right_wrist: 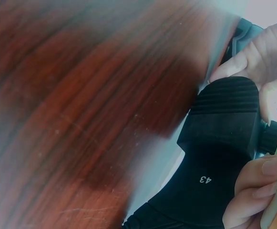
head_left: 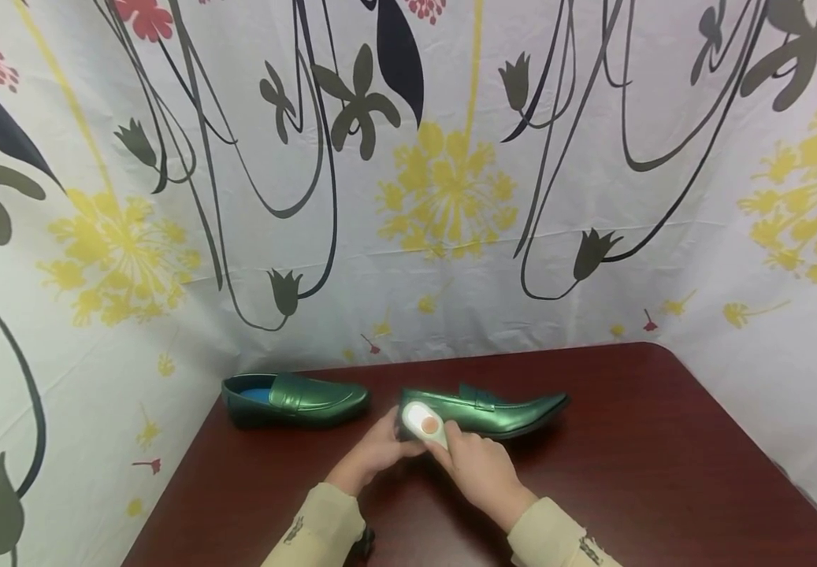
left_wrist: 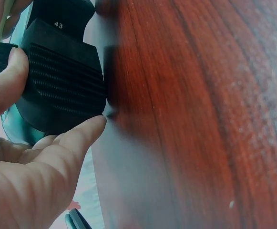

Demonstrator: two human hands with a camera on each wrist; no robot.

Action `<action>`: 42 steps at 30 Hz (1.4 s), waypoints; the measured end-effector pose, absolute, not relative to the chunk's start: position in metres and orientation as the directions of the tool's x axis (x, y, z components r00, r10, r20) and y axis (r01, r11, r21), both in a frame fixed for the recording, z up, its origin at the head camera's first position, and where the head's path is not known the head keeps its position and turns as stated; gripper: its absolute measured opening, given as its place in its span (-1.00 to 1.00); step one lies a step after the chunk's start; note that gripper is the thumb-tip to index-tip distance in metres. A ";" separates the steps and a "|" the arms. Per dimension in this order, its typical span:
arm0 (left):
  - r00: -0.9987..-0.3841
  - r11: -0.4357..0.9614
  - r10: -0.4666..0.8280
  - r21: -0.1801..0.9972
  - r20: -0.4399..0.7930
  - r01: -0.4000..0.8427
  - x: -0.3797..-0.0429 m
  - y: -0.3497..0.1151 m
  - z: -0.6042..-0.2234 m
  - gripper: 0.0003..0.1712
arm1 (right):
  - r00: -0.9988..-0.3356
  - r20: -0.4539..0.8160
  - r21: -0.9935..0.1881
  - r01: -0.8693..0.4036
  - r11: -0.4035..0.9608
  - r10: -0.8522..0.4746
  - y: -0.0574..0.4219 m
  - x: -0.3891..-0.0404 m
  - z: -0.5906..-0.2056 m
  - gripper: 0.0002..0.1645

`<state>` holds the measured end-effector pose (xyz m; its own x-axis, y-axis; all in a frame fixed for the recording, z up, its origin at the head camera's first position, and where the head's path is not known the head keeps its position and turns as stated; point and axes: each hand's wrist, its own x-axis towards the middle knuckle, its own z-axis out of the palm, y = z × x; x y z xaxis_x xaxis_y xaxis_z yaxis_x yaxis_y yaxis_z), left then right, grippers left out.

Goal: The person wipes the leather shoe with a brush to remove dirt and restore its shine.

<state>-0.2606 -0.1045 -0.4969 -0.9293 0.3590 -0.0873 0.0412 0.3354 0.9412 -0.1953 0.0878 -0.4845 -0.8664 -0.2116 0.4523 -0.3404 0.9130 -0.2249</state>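
Two shiny green loafers with black soles are on the table. My left hand [head_left: 380, 447] grips the heel of the right-hand loafer [head_left: 514, 413], its thumb and fingers around the black heel [left_wrist: 64, 81]. My right hand [head_left: 482, 468] holds a small pale brush [head_left: 422, 422] with an orange dot on its back. The brush lies against the side of the loafer near the heel, and its dark bristles [right_wrist: 271, 137] show between brush and shoe. The number 43 is on the sole. The other loafer [head_left: 319, 400], with a blue insole, stands to the left, untouched.
The dark red wood table [head_left: 649, 465] has a rounded far right corner. A white flowered cloth [head_left: 451, 299] hangs behind and at both sides. A small dark object [head_left: 362, 543], of unclear kind, is partly hidden beside the left sleeve.
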 end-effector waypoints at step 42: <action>-0.929 0.349 0.355 0.937 -0.104 0.028 -0.257 -0.103 -0.492 -0.06 | -0.819 0.531 -0.121 -0.326 0.937 -0.217 0.123 -0.186 -0.491 -0.54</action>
<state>-0.2574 -0.1030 -0.4920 -0.9290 0.3553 -0.1040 0.0285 0.3487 0.9368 -0.1863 0.1228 -0.4905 -0.8192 -0.2167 0.5310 -0.3264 0.9374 -0.1211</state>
